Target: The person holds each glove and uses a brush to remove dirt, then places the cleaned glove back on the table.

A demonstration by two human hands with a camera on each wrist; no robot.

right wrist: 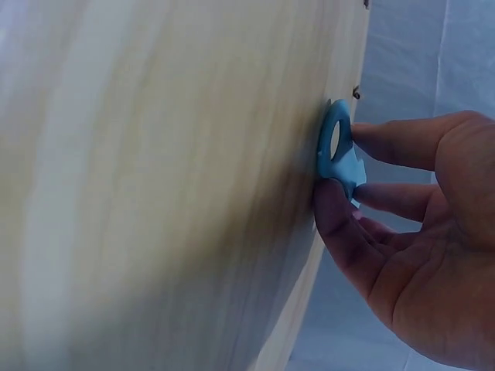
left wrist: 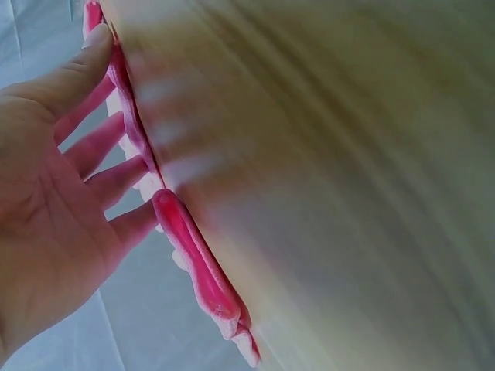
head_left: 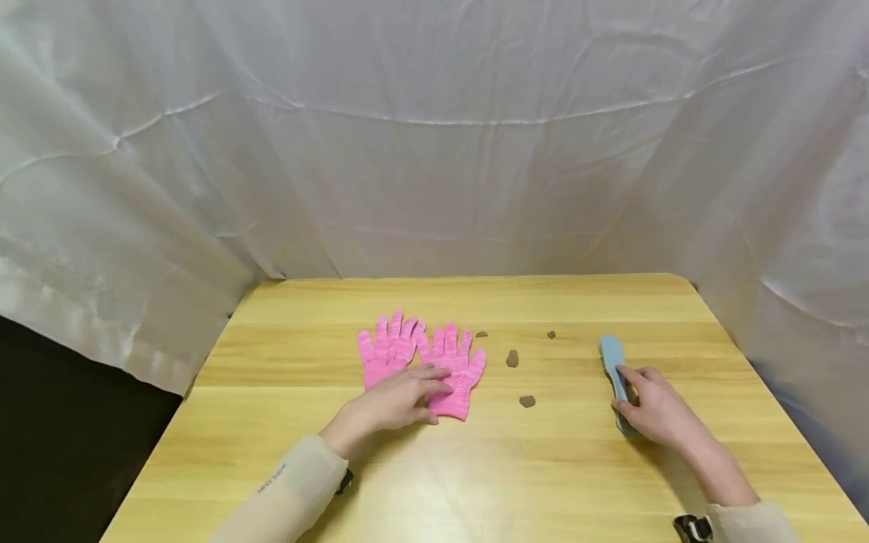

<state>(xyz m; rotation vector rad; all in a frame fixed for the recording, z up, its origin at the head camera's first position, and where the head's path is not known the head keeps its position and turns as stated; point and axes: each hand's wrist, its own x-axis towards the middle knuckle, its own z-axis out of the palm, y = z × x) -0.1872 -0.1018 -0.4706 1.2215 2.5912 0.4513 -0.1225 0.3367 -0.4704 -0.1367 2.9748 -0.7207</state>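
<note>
Two pink knitted gloves lie palm-flat side by side on the wooden table, the left glove point(head_left: 390, 347) partly covered by my left hand point(head_left: 400, 396) and the right glove point(head_left: 451, 403) under its fingers. Those fingers are spread and loosely bent, with the tips right at the pink fabric point(left wrist: 201, 270) in the left wrist view. On the right side, my right hand point(head_left: 655, 403) pinches the handle of a light blue brush point(head_left: 612, 351) between thumb and fingers. Dark bristles show along the brush's left edge. The right wrist view shows the handle's holed end point(right wrist: 340, 154).
Several small brown flat pieces, one a larger oval piece point(head_left: 512, 358) and another a nearer piece point(head_left: 527, 401), are scattered between the gloves and the brush. The wooden table point(head_left: 475, 483) ends at a grey-white curtain point(head_left: 434, 173) behind and at the sides.
</note>
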